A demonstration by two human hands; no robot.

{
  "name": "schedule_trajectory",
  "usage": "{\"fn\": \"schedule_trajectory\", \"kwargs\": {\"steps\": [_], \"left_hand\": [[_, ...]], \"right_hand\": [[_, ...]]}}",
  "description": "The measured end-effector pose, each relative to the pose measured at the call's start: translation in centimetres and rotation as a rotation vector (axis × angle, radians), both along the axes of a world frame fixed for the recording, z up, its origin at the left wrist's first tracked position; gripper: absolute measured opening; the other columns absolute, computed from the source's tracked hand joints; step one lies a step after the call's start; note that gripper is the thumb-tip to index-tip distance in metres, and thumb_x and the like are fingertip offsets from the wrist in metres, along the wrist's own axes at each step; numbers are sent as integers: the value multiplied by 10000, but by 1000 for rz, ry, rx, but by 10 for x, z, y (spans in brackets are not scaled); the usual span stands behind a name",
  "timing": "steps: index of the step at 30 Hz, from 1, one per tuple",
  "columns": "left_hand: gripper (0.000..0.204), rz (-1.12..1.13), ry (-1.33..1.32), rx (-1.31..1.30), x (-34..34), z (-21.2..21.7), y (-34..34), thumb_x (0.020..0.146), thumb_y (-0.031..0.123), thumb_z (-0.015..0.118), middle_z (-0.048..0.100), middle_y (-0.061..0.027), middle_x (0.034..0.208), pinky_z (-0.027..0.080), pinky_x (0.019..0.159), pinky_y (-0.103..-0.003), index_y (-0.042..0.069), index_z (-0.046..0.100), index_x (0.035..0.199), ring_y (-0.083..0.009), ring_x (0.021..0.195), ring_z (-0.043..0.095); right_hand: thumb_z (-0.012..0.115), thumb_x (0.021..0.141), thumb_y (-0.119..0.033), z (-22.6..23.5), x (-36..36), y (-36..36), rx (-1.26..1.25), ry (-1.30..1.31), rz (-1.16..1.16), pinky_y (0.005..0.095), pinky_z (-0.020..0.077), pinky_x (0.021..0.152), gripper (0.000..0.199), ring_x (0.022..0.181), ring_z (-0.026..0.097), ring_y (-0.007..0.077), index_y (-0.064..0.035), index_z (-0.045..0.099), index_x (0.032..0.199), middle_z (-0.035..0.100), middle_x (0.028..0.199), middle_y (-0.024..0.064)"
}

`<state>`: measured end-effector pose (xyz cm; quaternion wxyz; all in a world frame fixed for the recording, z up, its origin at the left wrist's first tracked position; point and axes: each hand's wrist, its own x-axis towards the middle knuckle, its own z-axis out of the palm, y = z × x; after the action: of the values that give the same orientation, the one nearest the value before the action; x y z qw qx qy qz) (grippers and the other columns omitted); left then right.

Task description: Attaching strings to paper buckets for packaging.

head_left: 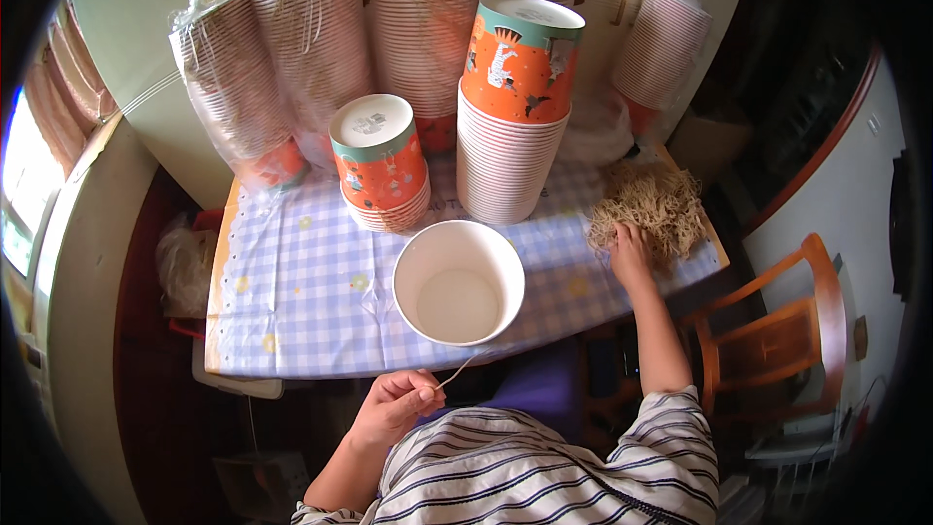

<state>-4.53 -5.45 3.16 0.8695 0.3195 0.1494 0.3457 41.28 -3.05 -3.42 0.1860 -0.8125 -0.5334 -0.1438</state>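
Note:
In front of me an open white paper bucket (408,267) stands upright on the table, its mouth facing me. Near my body, below the table's front edge, my left hand (394,406) pinches a thin pale cord (457,369) between thumb and fingers; one end sticks out to the right. My right hand (630,251) reaches to a tangled heap of tan cords (656,204) on the right of the table. Its fingertips go in at the heap's near edge, and whether they grip a strand is hidden.
Behind the bucket stand a short stack of upside-down orange buckets (384,180) and a taller stack (510,156). Several plastic-wrapped bucket stacks (423,29) line the back. A blue checked tablecloth (301,301) covers the table. A wooden chair (777,331) is at the right.

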Motion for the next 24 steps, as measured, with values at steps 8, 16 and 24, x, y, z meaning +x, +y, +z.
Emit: {"fn": "schedule_trajectory", "kwargs": {"steps": [8,16,24], "left_hand": [[174,-110,423,5,11,7,-3,907,180,619,675,-34,867,418,588,-181,15,673,899,-41,662,511],[229,-288,441,129,41,8,0,938,247,576,547,56,706,319,515,-179,37,668,937,-24,588,401],[246,-187,392,58,39,2,2,950,244,553,507,51,680,315,529,-190,21,656,963,-32,605,393]], "right_hand": [[640,763,-112,122,-132,-46,-254,510,713,381,477,837,185,911,615,268,-28,647,928,634,958,115],[712,800,-131,105,-229,-75,-287,1176,1059,306,481,861,524,977,610,209,-16,478,1255,601,1076,133],[683,788,-13,108,-220,-71,-163,915,987,282,481,585,165,665,600,177,-28,650,949,602,776,69]]}}
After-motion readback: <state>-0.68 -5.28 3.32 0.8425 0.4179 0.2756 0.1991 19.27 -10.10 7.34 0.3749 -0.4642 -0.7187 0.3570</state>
